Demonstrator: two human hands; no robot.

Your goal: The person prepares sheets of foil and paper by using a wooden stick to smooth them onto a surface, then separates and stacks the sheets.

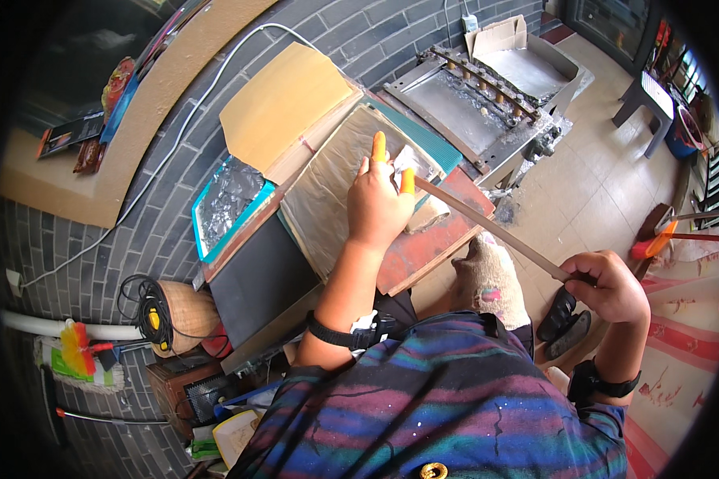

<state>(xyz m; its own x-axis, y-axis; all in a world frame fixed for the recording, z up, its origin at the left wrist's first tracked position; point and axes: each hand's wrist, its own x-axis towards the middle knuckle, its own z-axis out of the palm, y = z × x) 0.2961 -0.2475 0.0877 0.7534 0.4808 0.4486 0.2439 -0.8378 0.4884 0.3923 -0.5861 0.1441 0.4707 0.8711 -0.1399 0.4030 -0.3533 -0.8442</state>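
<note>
My right hand (608, 290) grips the near end of a long, thin wooden stick (497, 230). The stick slants up and left, its far end beside the thumb of my left hand (378, 206). Orange finger covers sit on that thumb and index finger, which are spread apart. Between them shows a crumpled piece of silvery foil (412, 160); whether the fingers pinch it is hidden. Below lies a flat pad covered in silvery-beige sheeting (329, 179), on a worn red board (425, 254). A small wrapped bundle (429, 215) rests by my left wrist.
Behind the pad stands a cardboard flap (287, 111). A blue-rimmed tray (201, 236) holds crumpled foil. At the back right is a metal frame with a bolted bar (485, 84), beside a metal tray (530, 69). A cloth-covered knee (491, 281) juts below the stick. A grey stool (647, 108) stands right.
</note>
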